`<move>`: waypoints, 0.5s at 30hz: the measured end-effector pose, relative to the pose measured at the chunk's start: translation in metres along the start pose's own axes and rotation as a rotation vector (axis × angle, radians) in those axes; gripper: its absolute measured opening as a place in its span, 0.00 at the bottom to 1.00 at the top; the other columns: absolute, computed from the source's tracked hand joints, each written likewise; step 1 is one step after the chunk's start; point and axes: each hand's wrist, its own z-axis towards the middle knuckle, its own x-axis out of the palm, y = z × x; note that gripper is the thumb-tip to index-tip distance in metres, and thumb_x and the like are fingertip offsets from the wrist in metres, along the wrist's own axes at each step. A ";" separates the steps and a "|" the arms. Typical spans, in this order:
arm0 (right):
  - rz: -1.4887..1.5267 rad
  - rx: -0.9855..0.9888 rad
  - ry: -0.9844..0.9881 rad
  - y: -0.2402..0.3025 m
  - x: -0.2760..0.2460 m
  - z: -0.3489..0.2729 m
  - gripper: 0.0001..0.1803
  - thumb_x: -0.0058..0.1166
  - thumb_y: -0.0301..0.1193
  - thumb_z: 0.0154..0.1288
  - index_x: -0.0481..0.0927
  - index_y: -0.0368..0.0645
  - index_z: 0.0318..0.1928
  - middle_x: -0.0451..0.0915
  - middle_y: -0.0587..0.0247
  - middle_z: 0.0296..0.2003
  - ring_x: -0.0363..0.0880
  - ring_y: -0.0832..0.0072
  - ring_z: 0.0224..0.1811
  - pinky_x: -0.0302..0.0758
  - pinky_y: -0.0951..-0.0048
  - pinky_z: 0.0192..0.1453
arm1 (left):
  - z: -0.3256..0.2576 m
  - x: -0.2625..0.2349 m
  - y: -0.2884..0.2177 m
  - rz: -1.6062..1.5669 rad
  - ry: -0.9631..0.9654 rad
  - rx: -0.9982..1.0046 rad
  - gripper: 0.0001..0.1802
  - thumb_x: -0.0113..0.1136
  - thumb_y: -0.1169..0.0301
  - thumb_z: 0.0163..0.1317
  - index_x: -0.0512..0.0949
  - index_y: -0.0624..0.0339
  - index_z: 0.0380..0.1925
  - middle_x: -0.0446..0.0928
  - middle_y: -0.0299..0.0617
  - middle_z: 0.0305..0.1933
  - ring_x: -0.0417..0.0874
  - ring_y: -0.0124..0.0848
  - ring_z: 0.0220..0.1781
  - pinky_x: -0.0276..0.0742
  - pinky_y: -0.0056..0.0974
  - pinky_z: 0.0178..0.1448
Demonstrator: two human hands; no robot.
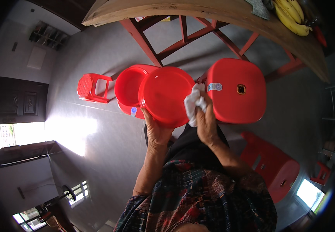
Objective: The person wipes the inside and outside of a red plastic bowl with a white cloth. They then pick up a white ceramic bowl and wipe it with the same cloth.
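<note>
My left hand (pixel 157 131) grips the near left edge of a round red plastic basin (pixel 167 94), its thumb on the rim and the fingers mostly hidden underneath. In my right hand (pixel 207 121) a crumpled white cloth (pixel 194 101) is bunched against the basin's right edge. Partly covered by that basin, a second red basin (pixel 130 87) rests on a red plastic stool (pixel 125 109). Close to the right hand stands another red stool (pixel 233 102) with a smooth square top, a sticker and a small dark-and-gold label.
A wooden table (pixel 198 9) on red legs crosses the far side, with bananas (pixel 291 15) at its right. A small red stool (pixel 94 88) stands at the left. To my right lies a red chair or stool (pixel 272 168). Bright light falls on the grey floor (pixel 109 139).
</note>
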 end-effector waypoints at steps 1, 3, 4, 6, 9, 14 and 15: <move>0.117 0.096 0.027 0.005 -0.008 0.008 0.19 0.40 0.29 0.73 0.63 0.39 0.61 0.68 0.57 0.55 0.67 0.70 0.57 0.65 0.71 0.61 | -0.003 0.000 -0.002 0.042 0.021 -0.018 0.40 0.57 0.44 0.58 0.60 0.52 0.65 0.64 0.39 0.67 0.65 0.40 0.67 0.61 0.51 0.70; 0.025 0.121 0.048 0.001 -0.023 0.024 0.21 0.42 0.38 0.73 0.65 0.39 0.60 0.70 0.59 0.51 0.69 0.73 0.54 0.66 0.73 0.58 | -0.008 -0.007 -0.005 0.118 0.067 -0.044 0.40 0.59 0.47 0.58 0.59 0.52 0.65 0.64 0.39 0.67 0.64 0.40 0.67 0.61 0.51 0.69; 0.062 0.179 0.080 0.004 -0.028 0.032 0.22 0.42 0.40 0.73 0.66 0.40 0.59 0.72 0.60 0.48 0.70 0.74 0.51 0.67 0.74 0.56 | -0.011 -0.019 -0.006 0.159 0.089 -0.048 0.40 0.61 0.49 0.58 0.59 0.52 0.65 0.64 0.39 0.66 0.65 0.40 0.67 0.62 0.51 0.69; 0.139 0.305 0.128 0.011 -0.035 0.050 0.21 0.43 0.42 0.70 0.71 0.40 0.54 0.75 0.64 0.41 0.72 0.77 0.45 0.69 0.76 0.49 | -0.018 -0.022 -0.006 0.246 0.117 -0.030 0.40 0.66 0.54 0.55 0.60 0.58 0.64 0.68 0.43 0.62 0.71 0.39 0.62 0.71 0.48 0.62; -0.021 0.430 0.275 0.029 -0.042 0.071 0.20 0.42 0.38 0.67 0.73 0.38 0.53 0.75 0.58 0.45 0.75 0.74 0.46 0.69 0.76 0.52 | -0.024 -0.026 -0.010 0.427 0.147 -0.020 0.39 0.68 0.54 0.54 0.64 0.65 0.59 0.73 0.46 0.55 0.78 0.37 0.53 0.79 0.44 0.52; -0.258 -0.071 0.357 0.022 -0.032 0.082 0.18 0.47 0.37 0.63 0.75 0.37 0.48 0.76 0.55 0.37 0.76 0.67 0.38 0.71 0.70 0.42 | -0.027 -0.024 -0.014 0.694 0.163 0.001 0.22 0.67 0.54 0.55 0.78 0.64 0.37 0.77 0.35 0.33 0.75 0.24 0.33 0.72 0.31 0.37; -0.396 -0.270 0.382 0.020 -0.029 0.082 0.18 0.48 0.37 0.62 0.75 0.37 0.47 0.76 0.53 0.38 0.76 0.64 0.39 0.71 0.68 0.43 | -0.028 -0.025 -0.016 0.738 0.167 -0.006 0.20 0.66 0.55 0.56 0.79 0.62 0.32 0.77 0.33 0.29 0.74 0.21 0.31 0.71 0.29 0.36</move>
